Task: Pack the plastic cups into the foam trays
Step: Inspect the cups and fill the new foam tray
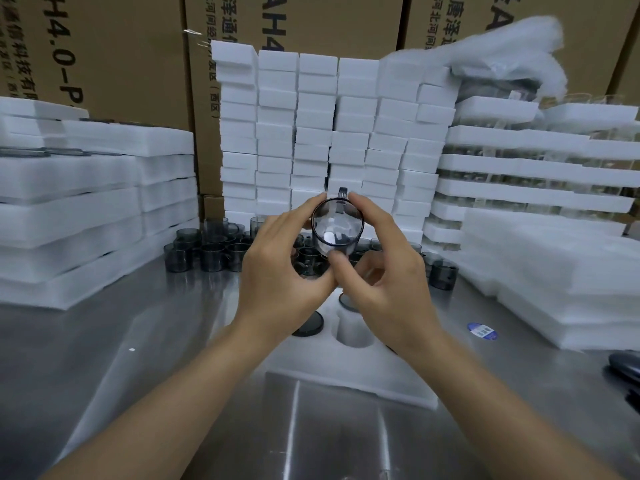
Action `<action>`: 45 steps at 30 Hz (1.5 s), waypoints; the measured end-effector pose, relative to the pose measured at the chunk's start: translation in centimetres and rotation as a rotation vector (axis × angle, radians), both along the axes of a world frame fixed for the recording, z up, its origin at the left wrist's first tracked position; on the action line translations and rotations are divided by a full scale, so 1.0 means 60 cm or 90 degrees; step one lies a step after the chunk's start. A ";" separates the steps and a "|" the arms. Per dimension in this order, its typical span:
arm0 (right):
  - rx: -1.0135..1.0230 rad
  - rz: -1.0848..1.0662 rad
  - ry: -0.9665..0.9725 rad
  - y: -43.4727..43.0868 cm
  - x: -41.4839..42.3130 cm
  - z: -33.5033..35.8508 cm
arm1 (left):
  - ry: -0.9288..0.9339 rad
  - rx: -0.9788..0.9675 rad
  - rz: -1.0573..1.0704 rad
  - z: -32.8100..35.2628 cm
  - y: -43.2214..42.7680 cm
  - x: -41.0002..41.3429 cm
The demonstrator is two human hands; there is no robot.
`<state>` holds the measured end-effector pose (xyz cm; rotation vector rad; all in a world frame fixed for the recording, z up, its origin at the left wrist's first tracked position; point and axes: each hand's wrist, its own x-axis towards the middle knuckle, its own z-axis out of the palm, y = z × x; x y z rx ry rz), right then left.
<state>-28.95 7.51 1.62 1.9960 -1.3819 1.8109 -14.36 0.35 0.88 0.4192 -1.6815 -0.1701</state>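
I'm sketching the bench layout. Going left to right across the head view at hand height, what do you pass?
left foam stack → left hand → plastic cup, held by both hands → right hand → right foam stack. The loose cups behind the hands span the middle, so they are left out.

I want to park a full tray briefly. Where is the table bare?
Bare table lies between the left foam stack and the foam tray, and along the near edge. Crowded: loose cups behind the tray, foam stacks on the right.
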 end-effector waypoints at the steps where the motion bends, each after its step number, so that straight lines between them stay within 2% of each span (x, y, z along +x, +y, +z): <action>1: 0.008 0.008 -0.013 0.001 0.000 0.000 | 0.012 0.086 -0.056 0.001 0.002 -0.002; 4: 0.018 0.004 -0.016 0.002 -0.003 -0.004 | 0.099 0.381 -0.343 0.012 0.003 -0.008; 6: 0.016 -0.029 0.028 0.002 -0.006 -0.007 | 0.135 0.556 -0.477 0.016 0.001 -0.007; 8: 0.004 -0.092 0.102 0.002 -0.010 -0.010 | 0.119 0.669 -0.522 0.017 -0.005 -0.005; 10: -0.026 -0.168 0.157 0.000 -0.013 -0.012 | 0.084 0.711 -0.539 0.016 -0.005 -0.005; 15: -0.085 -0.222 0.144 -0.004 -0.012 -0.010 | 0.046 0.734 -0.567 0.013 0.003 -0.009; 20: -0.077 -0.181 0.071 -0.005 -0.008 -0.013 | 0.155 0.736 -0.616 0.022 -0.007 0.002; 24: -0.037 -0.142 0.018 -0.005 -0.003 -0.015 | 0.144 0.685 -0.597 0.028 -0.020 0.011; 27: 0.021 -0.052 -0.102 -0.003 0.007 -0.012 | 0.120 0.646 -0.560 0.028 -0.021 0.010; 31: 0.139 0.106 -0.342 -0.005 0.013 0.002 | 0.123 0.623 -0.491 0.029 -0.021 0.007; 33: 0.203 0.144 -0.404 -0.005 0.012 0.009 | 0.115 0.621 -0.488 0.028 -0.024 0.007; 37: 0.272 0.177 -0.391 -0.007 0.013 0.007 | 0.106 0.618 -0.528 0.024 -0.023 0.009; 41: 0.236 0.177 -0.380 -0.006 0.016 0.002 | 0.131 0.613 -0.464 0.025 -0.023 0.010; 45: 0.222 0.173 -0.401 -0.004 0.018 0.005 | 0.109 0.631 -0.502 0.027 -0.025 0.012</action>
